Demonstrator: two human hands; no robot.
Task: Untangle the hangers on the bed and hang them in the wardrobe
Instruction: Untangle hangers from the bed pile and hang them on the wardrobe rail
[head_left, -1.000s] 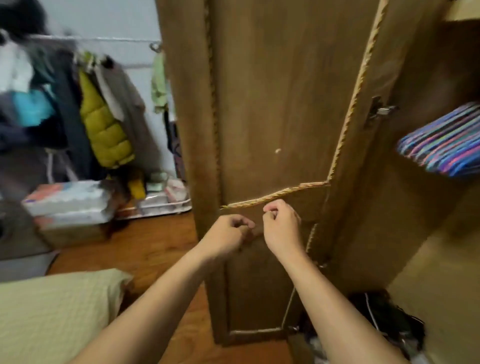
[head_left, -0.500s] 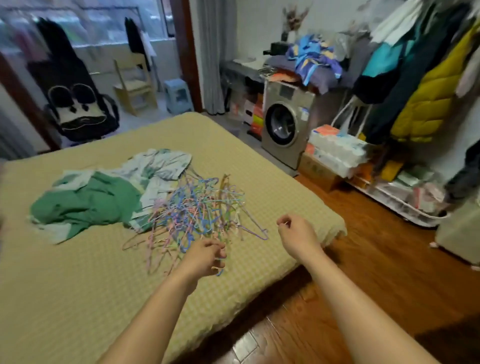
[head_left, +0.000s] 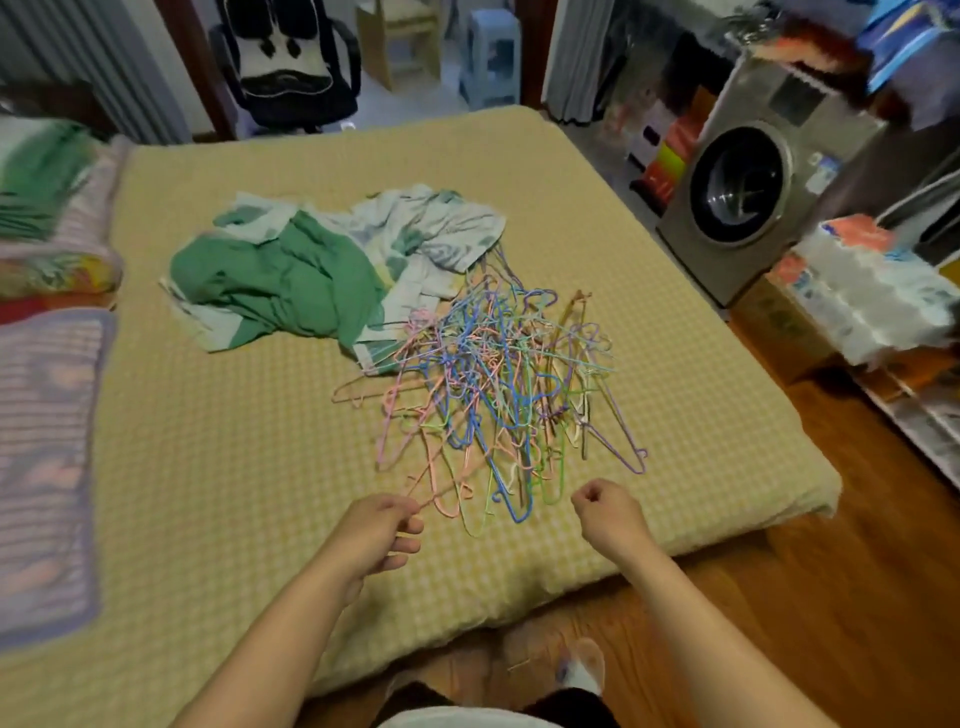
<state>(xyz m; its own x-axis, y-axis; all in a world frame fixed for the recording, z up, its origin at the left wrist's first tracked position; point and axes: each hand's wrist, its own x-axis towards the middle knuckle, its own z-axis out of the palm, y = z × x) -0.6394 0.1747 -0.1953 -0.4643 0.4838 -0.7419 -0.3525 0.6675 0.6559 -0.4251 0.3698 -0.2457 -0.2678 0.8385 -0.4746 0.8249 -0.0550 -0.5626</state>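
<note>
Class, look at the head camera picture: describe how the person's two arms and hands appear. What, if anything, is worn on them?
Both forearms are bare, with no sleeves in view. The left hand and right hand wear no gloves, and no rings, watch or bracelet can be seen.

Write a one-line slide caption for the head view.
Left hand pinches a pink hanger at the edge of the tangled hangers on the bed; right hand hovers curled.

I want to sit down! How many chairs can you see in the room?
2. The black office chair stands past the far end of the bed; the wooden chair is to its right. More may be out of view.
</note>
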